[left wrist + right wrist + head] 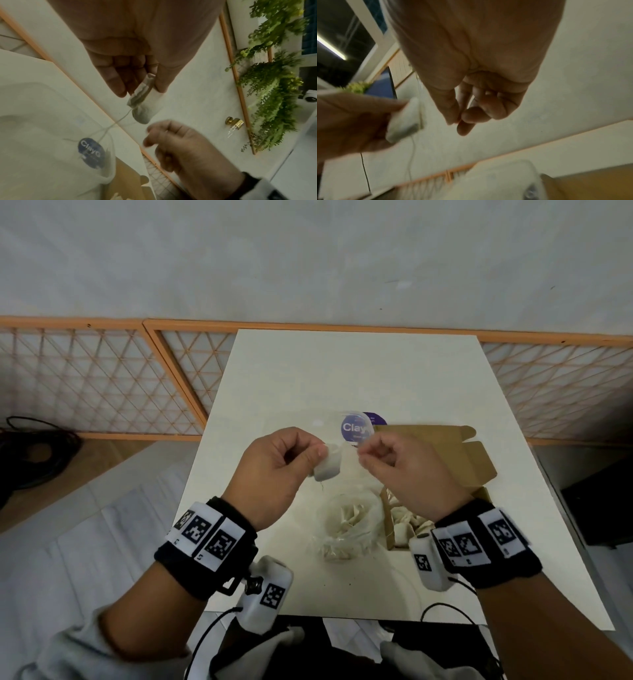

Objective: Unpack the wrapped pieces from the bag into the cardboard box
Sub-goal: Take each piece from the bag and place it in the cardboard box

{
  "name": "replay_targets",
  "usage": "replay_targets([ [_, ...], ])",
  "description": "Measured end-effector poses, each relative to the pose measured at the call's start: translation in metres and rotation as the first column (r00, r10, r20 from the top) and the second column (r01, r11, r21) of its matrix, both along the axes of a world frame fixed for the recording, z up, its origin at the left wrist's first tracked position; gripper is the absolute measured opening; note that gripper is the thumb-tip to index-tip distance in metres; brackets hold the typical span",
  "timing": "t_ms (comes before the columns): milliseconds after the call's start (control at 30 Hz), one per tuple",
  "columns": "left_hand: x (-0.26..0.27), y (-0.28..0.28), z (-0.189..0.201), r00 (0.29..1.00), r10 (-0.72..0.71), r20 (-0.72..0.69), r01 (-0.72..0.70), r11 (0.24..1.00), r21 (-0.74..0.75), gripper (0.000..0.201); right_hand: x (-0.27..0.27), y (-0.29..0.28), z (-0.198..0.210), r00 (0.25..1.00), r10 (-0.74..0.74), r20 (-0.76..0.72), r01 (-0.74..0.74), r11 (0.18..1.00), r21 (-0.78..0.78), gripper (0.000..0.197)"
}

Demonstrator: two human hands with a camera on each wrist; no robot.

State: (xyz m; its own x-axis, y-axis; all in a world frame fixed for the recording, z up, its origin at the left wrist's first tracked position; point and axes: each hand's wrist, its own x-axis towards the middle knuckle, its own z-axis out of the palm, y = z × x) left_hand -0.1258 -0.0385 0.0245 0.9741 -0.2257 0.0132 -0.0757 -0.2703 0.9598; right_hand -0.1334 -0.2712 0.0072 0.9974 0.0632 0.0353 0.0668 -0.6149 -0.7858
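While the left hand [274,470] pinches a white wrapped piece [328,465], the right hand's [404,470] grip nips its clear wrapping.

I wear a black wristband [205,546] on each wrist, each wrapped with white tags printed with black square codes. A white camera pod [263,594] with a black cable hangs under each band, and my sleeves [68,648] are light grey.

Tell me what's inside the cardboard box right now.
In the head view, pale crumpled pieces lie inside the cardboard box. The right hand and its wristband cover most of the interior, so their number cannot be told.
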Motion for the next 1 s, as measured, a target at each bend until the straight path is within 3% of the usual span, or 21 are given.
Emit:
replay_targets([
  [67,-0.001,0.005,-0.008,1.0,0.001,-0.012,-0.001,1.0,0.029,0.012,0.003,-0.003,-0.023,0.989,0.108,-0.1,-0.129,0.964,-0.233,0.013],
  [133,-0.004,0.009,-0.016,1.0,-0.013,-0.023,0.014,0.998,0.056,0.013,0.002,-0.001,-0.046,0.954,0.194,-0.229,-0.281,0.847,-0.452,0.026],
  [200,-0.007,0.012,-0.022,0.999,-0.026,-0.037,0.028,0.997,0.068,0.014,0.001,0.004,-0.065,0.926,0.213,-0.312,-0.36,0.744,-0.563,0.037],
  [333,-0.01,0.015,-0.029,0.998,-0.037,-0.053,0.041,0.996,0.085,0.014,0.005,0.009,-0.086,0.898,0.232,-0.373,-0.429,0.644,-0.633,0.049],
  [533,-0.012,0.016,-0.033,0.997,-0.041,-0.069,0.047,0.995,0.084,0.014,0.009,0.013,-0.09,0.891,0.202,-0.406,-0.433,0.647,-0.628,0.024],
  [667,-0.012,0.018,-0.035,0.997,-0.039,-0.069,0.046,0.994,0.094,0.014,-0.001,0.005,-0.076,0.926,0.187,-0.327,-0.334,0.808,-0.486,0.023],
  [800,-0.014,0.018,-0.037,0.997,-0.032,-0.075,0.04,0.993,0.108,0.015,-0.016,-0.005,-0.046,0.974,0.115,-0.193,-0.152,0.97,-0.189,0.017],
  [867,-0.017,0.016,-0.036,0.996,-0.034,-0.086,0.042,0.995,0.095,0.016,-0.024,-0.008,-0.027,0.979,0.085,-0.183,-0.083,0.996,0.022,0.02],
  [1000,-0.026,0.008,-0.03,0.993,-0.066,-0.093,0.069,0.997,0.036,0.016,-0.035,-0.01,0.006,0.987,0.055,-0.154,-0.002,0.944,0.329,0.022],
])
